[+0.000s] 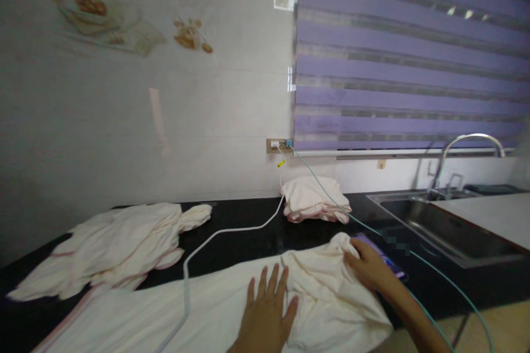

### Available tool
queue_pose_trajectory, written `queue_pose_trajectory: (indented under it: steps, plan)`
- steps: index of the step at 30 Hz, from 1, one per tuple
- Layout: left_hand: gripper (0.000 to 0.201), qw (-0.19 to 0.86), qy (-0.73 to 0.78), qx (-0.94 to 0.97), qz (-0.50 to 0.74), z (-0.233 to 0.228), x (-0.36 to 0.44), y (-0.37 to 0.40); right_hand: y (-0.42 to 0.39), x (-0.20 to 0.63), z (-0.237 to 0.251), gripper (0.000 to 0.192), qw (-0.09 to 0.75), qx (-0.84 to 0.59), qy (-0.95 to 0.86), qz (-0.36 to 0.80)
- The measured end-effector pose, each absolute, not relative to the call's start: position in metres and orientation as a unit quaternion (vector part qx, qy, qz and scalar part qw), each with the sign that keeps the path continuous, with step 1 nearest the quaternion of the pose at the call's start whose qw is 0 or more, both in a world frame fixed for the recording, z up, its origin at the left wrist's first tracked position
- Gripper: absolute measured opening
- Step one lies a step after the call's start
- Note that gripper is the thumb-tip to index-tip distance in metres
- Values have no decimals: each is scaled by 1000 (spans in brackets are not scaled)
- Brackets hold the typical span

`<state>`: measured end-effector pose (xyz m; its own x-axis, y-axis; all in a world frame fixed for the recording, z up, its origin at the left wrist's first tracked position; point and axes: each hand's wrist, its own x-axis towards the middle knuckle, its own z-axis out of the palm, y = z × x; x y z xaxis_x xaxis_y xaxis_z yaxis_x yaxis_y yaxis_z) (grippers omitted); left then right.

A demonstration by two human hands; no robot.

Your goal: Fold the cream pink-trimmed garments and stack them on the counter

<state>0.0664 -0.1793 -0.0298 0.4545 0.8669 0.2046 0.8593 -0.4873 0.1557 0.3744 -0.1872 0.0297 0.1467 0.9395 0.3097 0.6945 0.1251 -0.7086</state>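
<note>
1. Left hand (267, 309) lies flat, palm down, on the near cream cloth (215, 314); fingers (265, 281) spread and straight, gripping nothing. Judged as a hold-down: the flat palm pins the fabric so it does not slide on the smooth dark counter (248, 231)

2. Right hand (366, 267) sits at the cloth's right end, fingers curled over a bunched fold near its far right corner. Looks like a closed pinch on the fabric, though the fingertips are hidden under the fold, so how tight the hold is cannot be told

3. The near cream cloth is spread lengthwise along the counter's near edge, from the left bottom corner to just right of centre; smoother on the left, rumpled under and between the two hands

4. White cable (215, 237) runs from the wall socket (279, 145) down across the counter and over the cloth's left part; it lies on top of the fabric. A thin teal cable (331, 198) leaves the same socket, crosses the folded pile and trails off near right

5. Folded pile (312, 198) of the same cream fabric rests far centre against the wall, well apart from the hands

6. Loose cream garment (111, 242) lies unfolded at far left, apart from the near cloth

7. A purple flat object (389, 262), partly covered by the right hand, lies just beside the cloth's right end

8. Sink (447, 226) with tap (464, 149) at right, under purple blinds (414, 55)
</note>
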Motion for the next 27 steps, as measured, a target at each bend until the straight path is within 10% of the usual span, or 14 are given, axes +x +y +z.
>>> queue_pose_trajectory:
  steps: [21, 27]
  plan:
    - [66, 223, 438, 813, 312, -14, 187, -179, -170, 356, 131, 26, 401, -626, -660, 111]
    - [58, 608, 344, 528, 483, -12, 177, -162, -169, 305, 135, 14, 369, -618, -689, 90]
